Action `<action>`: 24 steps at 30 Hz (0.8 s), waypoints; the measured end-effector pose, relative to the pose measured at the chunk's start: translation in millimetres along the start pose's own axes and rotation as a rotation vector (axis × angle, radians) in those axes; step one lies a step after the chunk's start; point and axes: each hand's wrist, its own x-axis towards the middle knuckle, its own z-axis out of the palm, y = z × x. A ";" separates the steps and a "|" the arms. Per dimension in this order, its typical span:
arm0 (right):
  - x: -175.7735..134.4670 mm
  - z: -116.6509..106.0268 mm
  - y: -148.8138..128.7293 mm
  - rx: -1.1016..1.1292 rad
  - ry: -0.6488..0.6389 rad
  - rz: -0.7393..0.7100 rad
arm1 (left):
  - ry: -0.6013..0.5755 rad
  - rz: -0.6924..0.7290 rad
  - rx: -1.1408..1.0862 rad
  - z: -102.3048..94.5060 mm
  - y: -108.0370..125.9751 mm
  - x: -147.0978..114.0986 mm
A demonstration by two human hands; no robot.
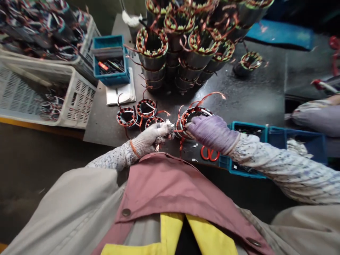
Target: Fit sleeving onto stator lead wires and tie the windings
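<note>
A motor stator (193, 114) with copper windings and orange leads lies at the near edge of the dark workbench (255, 95). My right hand (212, 132), in a purple glove, grips its right side. In a white knit glove, my left hand (152, 137) pinches the wires at the stator's left side. Three smaller wound stators (145, 108) lie just left of my left hand. Red-handled scissors (209, 154) rest below my right wrist.
A tall stack of wound stators (186, 42) fills the back of the bench. A blue tool bin (110, 60) and white crates (45, 92) stand at left. Blue bins (265, 136) sit at right, beside another person's sleeve (316, 115).
</note>
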 end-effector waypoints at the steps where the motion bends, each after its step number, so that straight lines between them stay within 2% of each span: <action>1: -0.4 1.1 -0.5 -0.003 -0.003 -0.003 | -0.001 -0.004 -0.015 -0.8 -0.7 0.0; 4: -1.1 13.3 2.5 0.023 0.035 0.023 | 0.008 -0.004 -0.042 -3.9 -2.9 0.2; 9: -10.5 39.0 25.5 0.236 0.288 0.252 | 0.001 -0.019 -0.073 -14.8 -14.0 -1.7; 11: -15.8 40.9 34.7 0.320 0.325 0.281 | -0.008 -0.022 -0.096 -16.6 -15.2 -3.2; 14: -18.2 33.0 36.4 0.300 0.270 0.182 | -0.040 -0.010 -0.127 -9.9 -5.8 -3.6; 19: -8.8 11.8 15.8 0.019 -0.020 0.000 | -0.041 -0.003 -0.131 10.2 19.4 -1.8; 21: -5.6 11.6 12.4 -0.011 -0.036 -0.026 | -0.023 -0.008 -0.136 10.3 19.2 -3.4; 24: -3.3 24.1 19.8 0.075 0.082 0.108 | -0.011 -0.029 -0.127 -0.4 2.8 -9.7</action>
